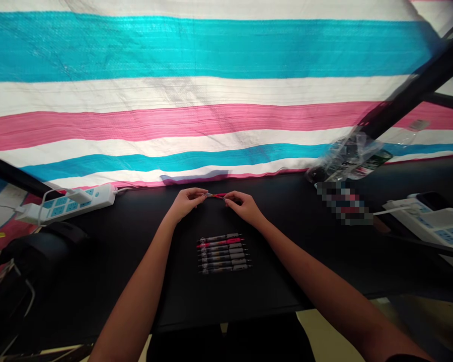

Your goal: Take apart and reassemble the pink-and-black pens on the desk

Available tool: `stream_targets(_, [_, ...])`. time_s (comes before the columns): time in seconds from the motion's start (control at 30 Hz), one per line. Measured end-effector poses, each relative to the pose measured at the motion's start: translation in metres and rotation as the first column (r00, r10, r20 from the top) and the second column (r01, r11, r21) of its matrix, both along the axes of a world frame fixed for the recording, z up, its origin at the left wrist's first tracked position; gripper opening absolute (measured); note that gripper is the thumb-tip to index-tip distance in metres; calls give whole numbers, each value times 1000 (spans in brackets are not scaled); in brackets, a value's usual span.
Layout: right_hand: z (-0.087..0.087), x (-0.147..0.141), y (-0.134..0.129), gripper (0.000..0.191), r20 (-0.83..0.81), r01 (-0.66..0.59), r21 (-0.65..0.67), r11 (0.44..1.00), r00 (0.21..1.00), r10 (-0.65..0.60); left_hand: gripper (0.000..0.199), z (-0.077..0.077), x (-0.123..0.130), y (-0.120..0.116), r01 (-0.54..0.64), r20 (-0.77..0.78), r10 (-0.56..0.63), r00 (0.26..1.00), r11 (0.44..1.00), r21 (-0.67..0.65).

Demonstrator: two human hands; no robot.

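Observation:
Above the row of pens, my left hand (189,203) and my right hand (244,206) face each other with fingers pinched. Between them runs a slim pen (216,195) with red and clear parts; each hand grips one end. Whether it is in one piece is too small to tell. Nearer to me, several clear pens with dark grips (221,259) lie side by side on the black table (196,301). A red pen (219,244) is second from the far end of that row.
White power strips stand at the left (79,203) and right (434,221), with cables plugged in. Clear plastic packaging with a bottle (351,158) lies at the back right, beside a pixelated item (345,203). A dark bag-like object (49,251) is at the left. Striped sheeting (211,50) hangs behind.

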State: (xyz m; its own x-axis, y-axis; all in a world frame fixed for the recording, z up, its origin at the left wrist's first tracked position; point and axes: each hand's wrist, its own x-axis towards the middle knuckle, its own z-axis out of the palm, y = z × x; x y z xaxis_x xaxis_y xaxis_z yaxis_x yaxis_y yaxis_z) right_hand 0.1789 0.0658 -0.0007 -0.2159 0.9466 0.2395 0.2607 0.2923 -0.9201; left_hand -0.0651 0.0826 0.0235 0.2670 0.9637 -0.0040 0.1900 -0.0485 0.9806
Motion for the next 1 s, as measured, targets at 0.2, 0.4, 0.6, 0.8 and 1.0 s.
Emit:
stream_targets(0.2, [1,3,2,22,36,57,59,997,998,-59,39,1,-2,-2,79,-178,-61,982,992,97])
stream_targets(0.4, [5,1,-1,21,45,-28,142,990,999,22,32,3,7,-7,136,-281,-96,955,983,127])
stream_targets(0.6, [8,0,-4,20,85,-22,39,999,996,19,31,6,15,-12,146,-306,-95,947,978,149])
stream_targets(0.8, [9,2,-2,30,37,-25,-12,1000,999,26,26,5,14,-10,116,-274,-62,960,976,186])
stream_targets(1.0, [7,5,1,29,90,21,29,999,996,-23,24,6,11,-9,102,-271,-46,961,975,196])
